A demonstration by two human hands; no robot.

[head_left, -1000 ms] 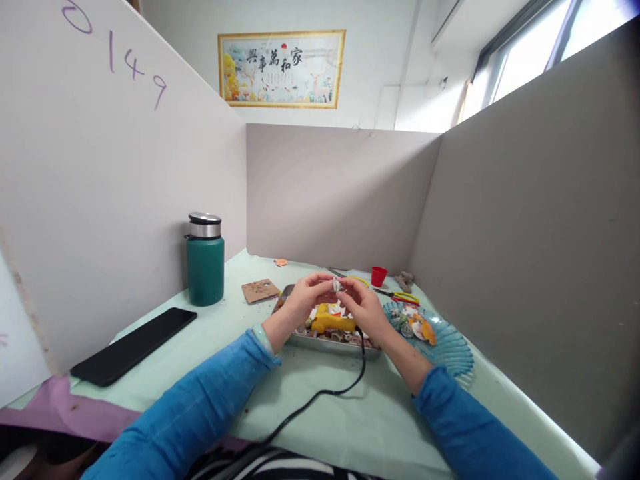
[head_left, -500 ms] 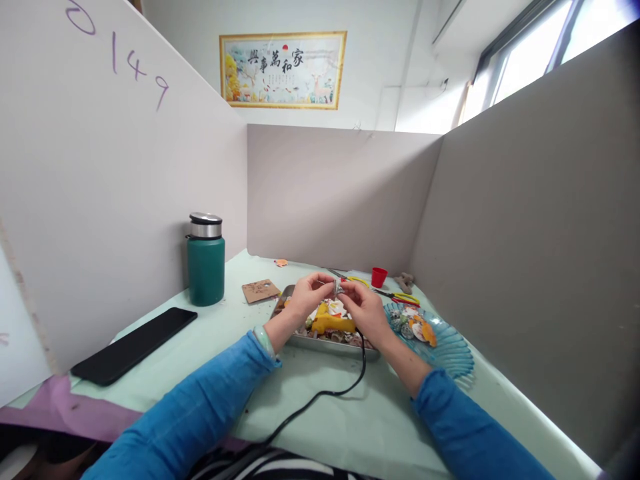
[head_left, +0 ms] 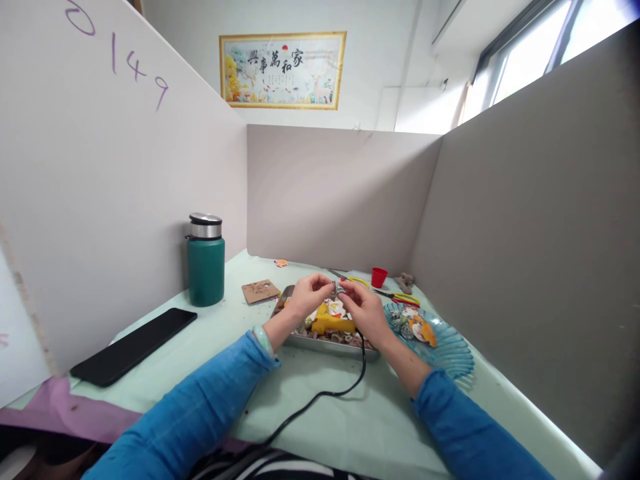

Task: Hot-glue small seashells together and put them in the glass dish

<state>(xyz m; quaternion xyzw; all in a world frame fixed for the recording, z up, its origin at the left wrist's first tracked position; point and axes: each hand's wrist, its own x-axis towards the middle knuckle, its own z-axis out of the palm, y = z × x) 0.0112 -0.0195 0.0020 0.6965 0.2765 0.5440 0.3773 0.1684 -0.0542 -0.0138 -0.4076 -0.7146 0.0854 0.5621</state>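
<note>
Above a metal tray [head_left: 330, 347], my left hand [head_left: 309, 295] and my right hand [head_left: 365, 308] meet, fingertips pinched on a small silvery-grey piece [head_left: 337, 288]. Its exact kind is too small to make out, and the fingers partly cover it. Below them a yellow glue gun [head_left: 332, 321] lies on the tray's load of paper scraps and small bits. Its black cord [head_left: 320, 395] runs over the table toward my lap. Right of my right hand is a blue scalloped glass plate [head_left: 453, 350] bearing orange, white and greyish pieces [head_left: 417, 327].
On the left stand a green bottle [head_left: 206, 270] and a black phone-like slab [head_left: 135, 347] lying flat. A brown card [head_left: 261, 291] is behind the tray's left. Yellow-handled scissors [head_left: 403, 298], a red cup [head_left: 379, 277] and a grey lump [head_left: 404, 283] sit at back right. Partitions [head_left: 340, 193] enclose the table.
The small silvery piece has turned slightly between my fingertips. Both hands otherwise stay almost in the same place.
</note>
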